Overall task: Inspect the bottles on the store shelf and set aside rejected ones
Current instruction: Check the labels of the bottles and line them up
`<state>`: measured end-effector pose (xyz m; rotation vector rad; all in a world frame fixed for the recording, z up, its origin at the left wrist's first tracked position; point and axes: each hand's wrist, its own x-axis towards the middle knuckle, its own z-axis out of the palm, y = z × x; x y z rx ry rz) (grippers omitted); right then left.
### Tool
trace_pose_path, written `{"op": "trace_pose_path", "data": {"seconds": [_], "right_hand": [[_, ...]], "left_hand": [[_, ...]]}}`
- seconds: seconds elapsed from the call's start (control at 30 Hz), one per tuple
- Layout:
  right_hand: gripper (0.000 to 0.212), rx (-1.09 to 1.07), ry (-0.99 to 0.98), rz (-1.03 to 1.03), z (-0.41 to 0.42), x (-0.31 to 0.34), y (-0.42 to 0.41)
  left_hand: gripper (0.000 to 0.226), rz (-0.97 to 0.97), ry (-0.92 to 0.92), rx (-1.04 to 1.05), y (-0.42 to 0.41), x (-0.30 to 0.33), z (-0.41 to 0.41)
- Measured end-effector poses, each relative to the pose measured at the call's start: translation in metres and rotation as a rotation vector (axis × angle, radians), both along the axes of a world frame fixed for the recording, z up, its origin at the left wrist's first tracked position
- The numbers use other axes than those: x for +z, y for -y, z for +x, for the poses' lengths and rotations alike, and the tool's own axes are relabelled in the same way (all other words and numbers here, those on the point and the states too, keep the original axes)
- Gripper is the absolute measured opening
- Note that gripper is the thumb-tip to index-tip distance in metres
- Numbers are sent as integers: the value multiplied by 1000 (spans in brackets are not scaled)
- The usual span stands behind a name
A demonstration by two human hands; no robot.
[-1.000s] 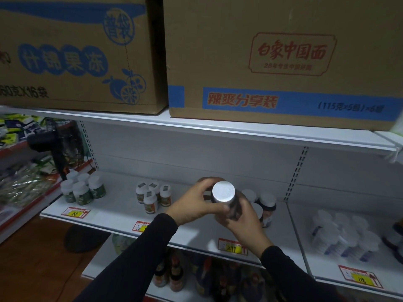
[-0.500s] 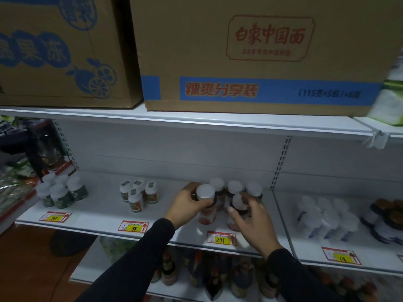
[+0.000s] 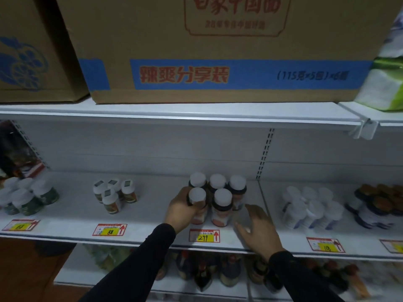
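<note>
Several white-capped bottles with dark necks and reddish labels stand grouped on the white shelf (image 3: 152, 234) above the 299 price tag (image 3: 204, 235). My left hand (image 3: 182, 209) grips the front left bottle (image 3: 197, 204) of the group, which stands on the shelf. Beside it stands the front right bottle (image 3: 222, 208). My right hand (image 3: 258, 227) hovers just right of that bottle with fingers spread and holds nothing. Three more bottles (image 3: 217, 182) stand behind.
Small brown bottles (image 3: 113, 195) and green-labelled bottles (image 3: 28, 199) stand to the left. White bottles (image 3: 309, 207) and dark-lidded jars (image 3: 377, 205) sit to the right. Cardboard boxes (image 3: 218, 62) rest on the shelf above. Dark bottles (image 3: 205, 273) fill the shelf below.
The bottle that both hands held up has come down onto the shelf at the front left of the group. My right hand has let go and drawn back to the right.
</note>
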<state>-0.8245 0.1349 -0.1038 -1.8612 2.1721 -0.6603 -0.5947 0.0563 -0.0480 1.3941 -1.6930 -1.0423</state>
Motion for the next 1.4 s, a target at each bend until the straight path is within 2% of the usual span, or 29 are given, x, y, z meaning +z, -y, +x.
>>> {"op": "trace_pose_path", "data": {"seconds": [0.2,0.43,0.6,0.73,0.8,0.87,1.0,1.13,1.27,1.4], "right_hand": [[75,-22,-142,69,5,-19,7],[86,-77,-166,166,6,-45,10],[86,-68,-200,220,5,-46,11],[87,-77,-184,236,5,-47,13],[89,-81,-186,223,5,-48,14],[91,-82,-200,203,5,-50,15],[98,-64,-186,219,4,-49,15],[112,-12,-189,250,2,-41,13],[98,10,-84,266,1,-25,7],[58,11,119,197,2,-3,-1]], "left_hand": [[35,15,26,11,1,-1,-3],[41,7,85,-58,1,2,0],[40,15,108,-85,-2,10,1],[39,-50,128,-68,-6,19,-1],[39,-145,183,-37,-8,25,-5],[48,-250,287,-30,-7,30,-10],[57,-332,440,-184,-4,34,-32],[57,-372,643,-304,-4,33,-54],[41,-360,744,-343,-5,32,-61],[40,-321,660,-313,-7,38,-60]]}}
